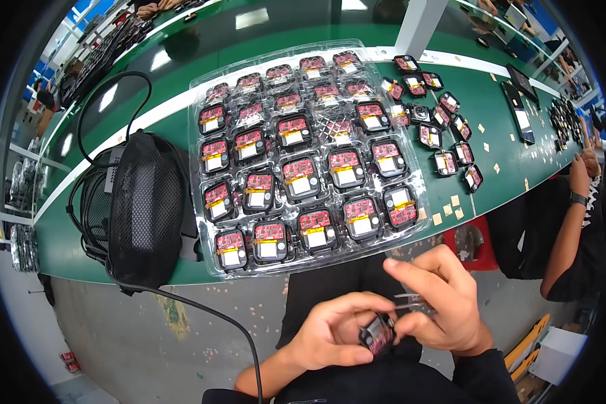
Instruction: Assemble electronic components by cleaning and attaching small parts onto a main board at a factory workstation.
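In front of my body, past the near edge of the bench, my left hand [326, 330] grips a small black square-cased electronic module [378, 334] between thumb and fingers. The module is tilted, and some red shows inside it. Beside it, my right hand [444, 306] pinches thin metal tweezers [411, 303], whose prongs point toward the left hand and are smeared by motion. On the bench beyond lies a clear plastic tray [296, 268] with rows of similar modules [303, 177], showing red circuit boards, white blocks and yellow strips.
The green bench [478, 195] also carries a black mesh bag [148, 209], whose cable [215, 311] runs down toward me. Loose modules [445, 163] and small pale squares [447, 209] lie right of the tray. A co-worker's arm [565, 229] and a red stool [486, 246] are at the right.
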### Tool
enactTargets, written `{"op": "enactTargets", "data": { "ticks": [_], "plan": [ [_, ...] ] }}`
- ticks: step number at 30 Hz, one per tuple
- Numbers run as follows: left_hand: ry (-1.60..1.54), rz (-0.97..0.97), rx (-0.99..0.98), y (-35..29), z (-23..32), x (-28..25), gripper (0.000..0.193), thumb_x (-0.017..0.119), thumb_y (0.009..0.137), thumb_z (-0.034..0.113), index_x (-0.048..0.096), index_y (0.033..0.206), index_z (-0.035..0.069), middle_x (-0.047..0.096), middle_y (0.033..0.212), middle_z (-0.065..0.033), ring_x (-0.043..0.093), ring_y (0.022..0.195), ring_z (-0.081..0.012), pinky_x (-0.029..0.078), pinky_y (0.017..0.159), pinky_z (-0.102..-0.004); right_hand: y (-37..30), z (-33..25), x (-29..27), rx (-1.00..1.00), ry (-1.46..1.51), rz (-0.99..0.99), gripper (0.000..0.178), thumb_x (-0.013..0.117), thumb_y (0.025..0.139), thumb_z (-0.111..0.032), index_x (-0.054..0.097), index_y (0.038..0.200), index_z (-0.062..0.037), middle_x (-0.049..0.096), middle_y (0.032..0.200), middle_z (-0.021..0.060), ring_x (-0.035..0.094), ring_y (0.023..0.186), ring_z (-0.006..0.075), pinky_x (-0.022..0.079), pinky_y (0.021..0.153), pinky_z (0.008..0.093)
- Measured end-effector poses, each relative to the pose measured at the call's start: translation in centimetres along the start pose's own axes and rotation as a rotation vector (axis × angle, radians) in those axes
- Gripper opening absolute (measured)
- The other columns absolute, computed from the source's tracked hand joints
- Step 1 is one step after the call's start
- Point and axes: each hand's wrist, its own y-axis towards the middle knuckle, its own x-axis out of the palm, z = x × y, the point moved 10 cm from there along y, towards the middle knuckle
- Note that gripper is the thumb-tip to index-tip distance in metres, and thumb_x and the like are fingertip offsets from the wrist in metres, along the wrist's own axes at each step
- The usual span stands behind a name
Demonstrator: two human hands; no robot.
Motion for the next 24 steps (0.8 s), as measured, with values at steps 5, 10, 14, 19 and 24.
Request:
{"op": "enactTargets", "data": {
  "ticks": [5, 10, 14, 19, 24],
  "plan": [
    [0.067, -0.019, 0.363, -0.3, 3.2, 0.1, 0.059, 0.079, 0.081, -0.011, 0.052, 0.132, -0.001, 0.052, 0.135, -0.0186, 0.057, 0.132, -0.0354, 0.048, 0.112, -0.0471, -2.1, -0.9, 1.0, -0.247, -0.245, 0.155, 0.047, 0.087, 0.076, -0.018, 0.074, 0.120, -0.0068, 0.058, 0.085, 0.0028, 0.054, 0.059, 0.0126, 0.045, 0.047, 0.0279],
    [0.153, 0.113, 0.432, -0.8, 4.0, -0.8, 0.058, 0.077, 0.080, -0.016, 0.051, 0.130, -0.001, 0.051, 0.135, -0.0192, 0.055, 0.134, -0.0375, 0.047, 0.114, -0.0480, -3.0, -1.3, 1.5, -0.344, -0.328, 0.236, 0.033, 0.086, 0.072, -0.011, 0.078, 0.103, -0.0092, 0.061, 0.083, 0.0007, 0.048, 0.053, 0.0097, 0.036, 0.045, 0.0240],
    [0.168, 0.112, 0.441, -0.8, 3.9, -0.9, 0.057, 0.076, 0.081, -0.017, 0.051, 0.130, -0.001, 0.050, 0.136, -0.0196, 0.055, 0.135, -0.0376, 0.047, 0.114, -0.0477, -2.7, -1.5, 1.7, -0.361, -0.376, 0.241, 0.030, 0.084, 0.072, -0.008, 0.078, 0.101, -0.0075, 0.062, 0.083, 0.0007, 0.047, 0.052, 0.0097, 0.036, 0.044, 0.0244],
    [0.189, 0.093, 0.451, -0.9, 3.9, -0.9, 0.059, 0.075, 0.081, -0.018, 0.050, 0.132, -0.001, 0.049, 0.138, -0.0198, 0.053, 0.137, -0.0366, 0.047, 0.114, -0.0474, -2.7, -1.5, 2.1, -0.382, -0.376, 0.216, 0.026, 0.082, 0.073, -0.007, 0.077, 0.098, -0.0050, 0.063, 0.081, 0.0005, 0.047, 0.051, 0.0101, 0.036, 0.044, 0.0248],
    [0.179, 0.102, 0.444, -1.0, 3.6, -1.2, 0.061, 0.075, 0.081, -0.017, 0.050, 0.134, -0.001, 0.049, 0.140, -0.0199, 0.052, 0.138, -0.0368, 0.046, 0.116, -0.0479, -2.5, -0.8, 1.3, -0.324, -0.272, 0.238, 0.027, 0.085, 0.076, -0.010, 0.076, 0.101, -0.0054, 0.064, 0.080, 0.0011, 0.053, 0.053, 0.0105, 0.039, 0.044, 0.0264]
  ]
}}
